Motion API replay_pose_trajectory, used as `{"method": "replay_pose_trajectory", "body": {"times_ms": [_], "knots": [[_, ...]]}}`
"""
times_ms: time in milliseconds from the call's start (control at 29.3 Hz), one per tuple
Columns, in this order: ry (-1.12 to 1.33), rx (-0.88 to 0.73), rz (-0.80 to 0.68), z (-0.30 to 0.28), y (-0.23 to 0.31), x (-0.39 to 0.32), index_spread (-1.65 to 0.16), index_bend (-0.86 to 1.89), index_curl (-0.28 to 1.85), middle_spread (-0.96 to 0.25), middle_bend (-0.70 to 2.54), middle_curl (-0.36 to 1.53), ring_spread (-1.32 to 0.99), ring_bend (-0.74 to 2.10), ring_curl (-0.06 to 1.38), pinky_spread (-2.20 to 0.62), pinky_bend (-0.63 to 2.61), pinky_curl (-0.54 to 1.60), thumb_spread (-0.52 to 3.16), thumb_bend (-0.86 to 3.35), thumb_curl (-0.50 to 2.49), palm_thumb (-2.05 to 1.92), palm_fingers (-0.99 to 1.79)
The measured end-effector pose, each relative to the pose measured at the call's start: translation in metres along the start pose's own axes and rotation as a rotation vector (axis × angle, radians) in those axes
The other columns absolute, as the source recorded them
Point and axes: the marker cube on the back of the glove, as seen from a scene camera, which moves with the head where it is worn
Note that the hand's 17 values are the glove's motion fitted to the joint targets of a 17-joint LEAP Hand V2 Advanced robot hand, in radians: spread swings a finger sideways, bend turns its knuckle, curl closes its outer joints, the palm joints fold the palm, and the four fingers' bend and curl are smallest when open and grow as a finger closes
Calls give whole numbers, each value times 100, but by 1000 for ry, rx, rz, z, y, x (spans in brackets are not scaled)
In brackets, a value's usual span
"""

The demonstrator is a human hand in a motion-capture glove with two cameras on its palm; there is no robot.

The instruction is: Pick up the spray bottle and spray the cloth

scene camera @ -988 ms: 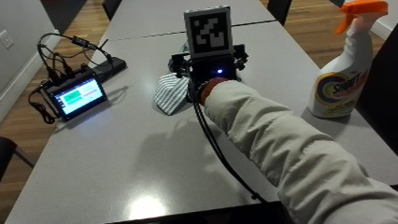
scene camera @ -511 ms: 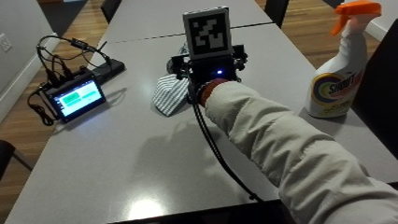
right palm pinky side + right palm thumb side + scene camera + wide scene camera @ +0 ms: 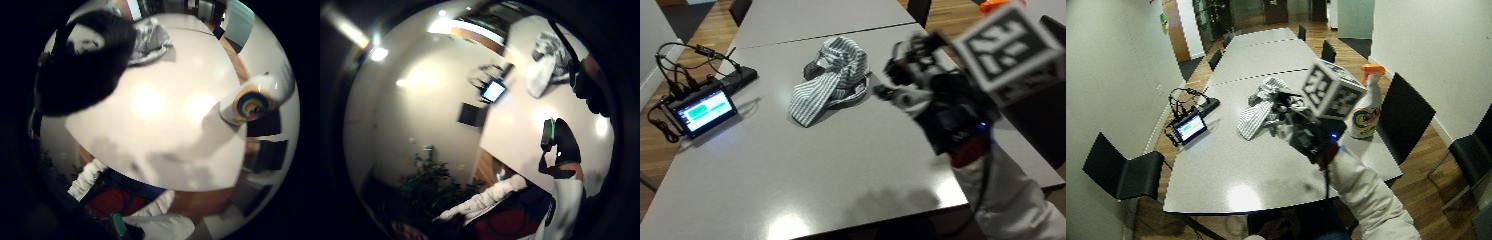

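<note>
The striped grey-and-white cloth [image 3: 832, 79] lies crumpled on the grey table [image 3: 806, 165], also seen in the wide view as the cloth [image 3: 1258, 102]. A white spray bottle [image 3: 1365, 109] with an orange trigger stands upright near the table's right edge; only the trigger of the bottle [image 3: 989, 4] shows in the outside view. My gloved right hand [image 3: 933, 107] hangs in the air between cloth and bottle, apart from both, with relaxed fingers and nothing in it. The little finger side palm view shows the bottle [image 3: 254, 99] standing on the table and the cloth [image 3: 148, 37] past a black finger.
A small tablet [image 3: 702, 110] with a lit screen and a tangle of cables [image 3: 686, 62] sits at the table's left edge. Black chairs [image 3: 1405, 117] stand along both sides. A seam joins a second table [image 3: 820, 17] beyond the cloth.
My hand has left the cloth, risen off the table and moved right toward the bottle. The outside view's whole picture has shifted as well.
</note>
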Motion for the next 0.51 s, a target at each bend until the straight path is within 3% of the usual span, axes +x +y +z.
{"method": "replay_pose_trajectory", "body": {"times_ms": [136, 307, 375, 511], "knots": [[-310, 233, -67, -44, 28, 8, -17, 30, 40, -6, 50, 43, -9, 51, 40, -10, 24, 33, 90, 27, 41, 94, 87], [-242, 663, 74, -121, 32, 108, -21, 35, 44, -9, 47, 44, -11, 41, 39, -4, 11, 28, 86, 24, 43, 98, 63], [-183, 687, 131, -142, 27, 154, -25, 26, 43, -8, 45, 44, -11, 38, 40, 1, 9, 27, 85, 18, 43, 94, 35], [-217, 528, 208, -158, 15, 218, -31, 9, 37, -7, 53, 45, -10, 43, 40, 7, 11, 24, 81, 14, 43, 95, 30]]}}
